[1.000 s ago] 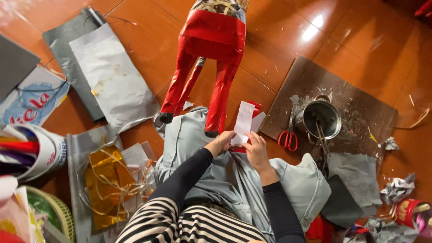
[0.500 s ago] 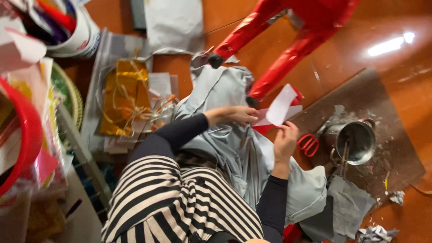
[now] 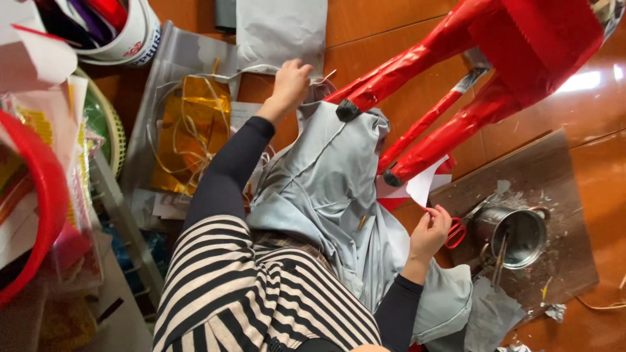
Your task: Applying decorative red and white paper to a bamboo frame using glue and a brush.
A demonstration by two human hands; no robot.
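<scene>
My right hand [image 3: 430,229] pinches the lower corner of a white paper piece [image 3: 419,187] that has red paper under it, beside the foot of a red paper-covered figure [image 3: 456,78] standing on the orange floor. My left hand [image 3: 291,83] is stretched far forward with curled fingers. It rests at the top edge of the grey cloth [image 3: 326,189] on my lap, next to a grey sheet [image 3: 280,29] and a packet of gold foil [image 3: 192,133]. What its fingers grip is hidden. Red-handled scissors [image 3: 455,233] lie just right of my right hand.
A metal pot [image 3: 515,234] with a stick in it stands on a dark, glue-spattered board [image 3: 541,189]. At the left are a red basin [image 3: 36,215], stacked papers and a white bucket [image 3: 124,32] of rolls. Grey scraps [image 3: 489,316] lie below the pot.
My left hand has left the white paper and reached forward to the top of the grey cloth. My right hand still holds the paper. The view has swung left and closer.
</scene>
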